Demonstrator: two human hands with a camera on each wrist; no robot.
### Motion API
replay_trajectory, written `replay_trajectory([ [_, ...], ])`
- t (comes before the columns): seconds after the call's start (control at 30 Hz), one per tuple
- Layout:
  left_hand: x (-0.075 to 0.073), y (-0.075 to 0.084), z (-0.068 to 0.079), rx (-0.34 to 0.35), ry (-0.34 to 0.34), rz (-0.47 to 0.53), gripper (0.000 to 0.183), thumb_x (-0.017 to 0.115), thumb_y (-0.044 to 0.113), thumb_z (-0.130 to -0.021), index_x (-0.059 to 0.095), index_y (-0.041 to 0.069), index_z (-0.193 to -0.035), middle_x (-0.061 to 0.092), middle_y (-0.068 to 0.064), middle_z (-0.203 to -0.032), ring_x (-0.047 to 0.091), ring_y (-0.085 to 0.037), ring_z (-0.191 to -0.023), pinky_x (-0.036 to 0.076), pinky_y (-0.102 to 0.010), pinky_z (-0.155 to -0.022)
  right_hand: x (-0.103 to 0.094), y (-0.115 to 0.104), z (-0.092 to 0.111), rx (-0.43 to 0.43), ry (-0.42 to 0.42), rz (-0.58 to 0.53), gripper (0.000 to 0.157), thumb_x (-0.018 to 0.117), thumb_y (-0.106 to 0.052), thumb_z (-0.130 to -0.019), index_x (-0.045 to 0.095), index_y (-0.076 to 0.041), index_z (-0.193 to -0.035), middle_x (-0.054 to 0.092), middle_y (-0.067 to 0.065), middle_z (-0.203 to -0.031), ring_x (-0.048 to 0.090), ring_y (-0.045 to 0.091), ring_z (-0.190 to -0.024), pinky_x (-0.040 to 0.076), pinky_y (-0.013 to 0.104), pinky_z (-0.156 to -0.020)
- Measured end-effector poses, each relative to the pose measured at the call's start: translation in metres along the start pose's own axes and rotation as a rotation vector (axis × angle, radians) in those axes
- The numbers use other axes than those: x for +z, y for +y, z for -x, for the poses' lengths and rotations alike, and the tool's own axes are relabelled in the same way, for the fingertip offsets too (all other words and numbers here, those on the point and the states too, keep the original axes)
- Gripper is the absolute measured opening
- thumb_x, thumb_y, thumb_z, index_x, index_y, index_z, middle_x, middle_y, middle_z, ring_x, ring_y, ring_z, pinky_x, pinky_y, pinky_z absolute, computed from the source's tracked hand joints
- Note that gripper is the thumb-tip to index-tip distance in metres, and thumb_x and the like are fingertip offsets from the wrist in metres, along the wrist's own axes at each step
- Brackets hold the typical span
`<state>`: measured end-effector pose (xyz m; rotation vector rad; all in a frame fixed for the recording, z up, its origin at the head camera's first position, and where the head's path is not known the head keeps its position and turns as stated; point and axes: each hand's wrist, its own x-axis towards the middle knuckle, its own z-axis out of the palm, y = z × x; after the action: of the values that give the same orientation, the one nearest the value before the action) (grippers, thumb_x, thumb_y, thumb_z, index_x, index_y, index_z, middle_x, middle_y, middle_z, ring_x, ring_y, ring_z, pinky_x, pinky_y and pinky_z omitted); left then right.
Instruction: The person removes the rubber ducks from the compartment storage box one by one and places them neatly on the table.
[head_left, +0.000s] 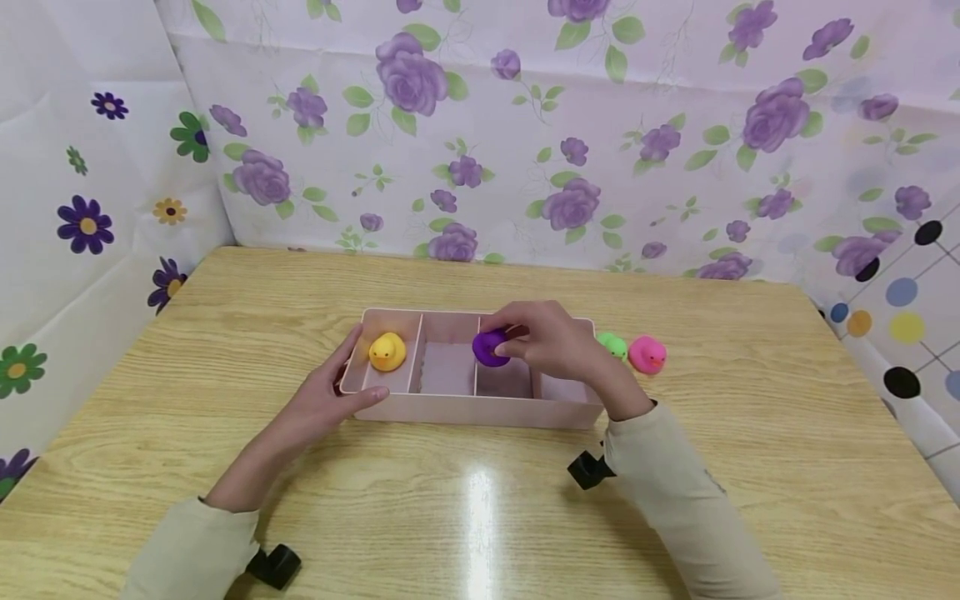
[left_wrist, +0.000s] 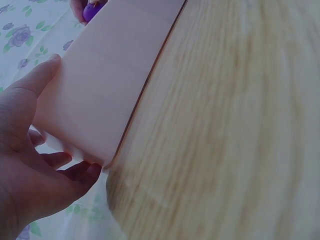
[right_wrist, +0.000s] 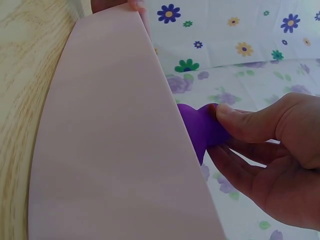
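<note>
A pale pink divided box (head_left: 465, 409) lies lengthwise across the table. My left hand (head_left: 322, 396) holds its left end, thumb over the front rim and fingers round the end wall; in the left wrist view the fingers (left_wrist: 82, 172) curl at the lower corner. My right hand (head_left: 551, 346) pinches a purple rubber duck (head_left: 489, 348) at the second divider from the left, over the third compartment. In the right wrist view the duck's lower part (right_wrist: 192, 127) is hidden behind the box's front wall. A yellow rubber duck (head_left: 387, 352) sits in the leftmost compartment.
Right of the box, a green rubber duck (head_left: 613, 345), partly hidden by the right arm, and a pink rubber duck (head_left: 648, 355) stand on the wooden table (head_left: 405, 492). Flowered cloth (head_left: 510, 142) hangs behind the table, with patterned cloth at both sides.
</note>
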<state>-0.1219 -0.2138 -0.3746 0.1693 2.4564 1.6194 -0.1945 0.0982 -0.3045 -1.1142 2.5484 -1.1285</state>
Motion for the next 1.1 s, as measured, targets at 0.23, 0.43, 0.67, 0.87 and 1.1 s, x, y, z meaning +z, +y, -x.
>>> replay_trajectory([
  [0.23, 0.000, 0.001, 0.000, -0.006, 0.002, -0.013, 0.099, 0.072, 0.027, -0.094, 0.000, 0.021, -0.162, 0.006, -0.023, -0.165, 0.016, -0.044, -0.147, 0.029, -0.059, -0.112, -0.008, 0.005, 0.009, 0.006, 0.009, 0.023, 0.027, 0.065, 0.015, -0.087, 0.070, 0.008, -0.113, 0.070, 0.020, -0.110, 0.068, 0.031, -0.099, 0.056, 0.036, -0.088],
  [0.43, 0.000, 0.002, 0.000, -0.014, 0.006, -0.020, 0.099, 0.072, 0.028, -0.094, 0.000, 0.022, -0.162, 0.006, -0.022, -0.165, 0.015, -0.044, -0.148, 0.028, -0.060, -0.112, -0.014, 0.011, 0.015, 0.006, 0.019, 0.032, 0.025, 0.066, 0.014, -0.087, 0.070, 0.009, -0.111, 0.070, 0.019, -0.107, 0.068, 0.031, -0.098, 0.056, 0.038, -0.088],
  [0.67, 0.000, 0.002, 0.000, -0.007, 0.004, -0.019, 0.099, 0.072, 0.027, -0.094, 0.000, 0.021, -0.162, 0.006, -0.023, -0.165, 0.015, -0.045, -0.148, 0.028, -0.060, -0.112, -0.019, 0.018, 0.023, 0.013, 0.041, 0.021, 0.025, 0.066, 0.015, -0.087, 0.070, 0.009, -0.111, 0.070, 0.021, -0.108, 0.068, 0.033, -0.098, 0.056, 0.040, -0.088],
  [0.87, 0.000, 0.002, 0.000, -0.011, 0.004, -0.022, 0.099, 0.072, 0.028, -0.094, 0.000, 0.021, -0.162, 0.005, -0.022, -0.165, 0.014, -0.045, -0.148, 0.028, -0.060, -0.112, -0.024, 0.019, 0.029, 0.037, 0.066, 0.005, 0.025, 0.066, 0.014, -0.088, 0.069, 0.009, -0.112, 0.069, 0.022, -0.110, 0.068, 0.034, -0.100, 0.056, 0.040, -0.089],
  [1.1, 0.001, 0.001, 0.000, -0.003, 0.007, -0.009, 0.098, 0.071, 0.025, -0.094, 0.000, 0.020, -0.162, 0.006, -0.023, -0.164, 0.020, -0.045, -0.146, 0.033, -0.058, -0.110, -0.030, 0.023, 0.035, 0.072, 0.078, -0.008, 0.026, 0.065, 0.015, -0.088, 0.068, 0.011, -0.113, 0.068, 0.025, -0.112, 0.068, 0.037, -0.102, 0.056, 0.040, -0.089],
])
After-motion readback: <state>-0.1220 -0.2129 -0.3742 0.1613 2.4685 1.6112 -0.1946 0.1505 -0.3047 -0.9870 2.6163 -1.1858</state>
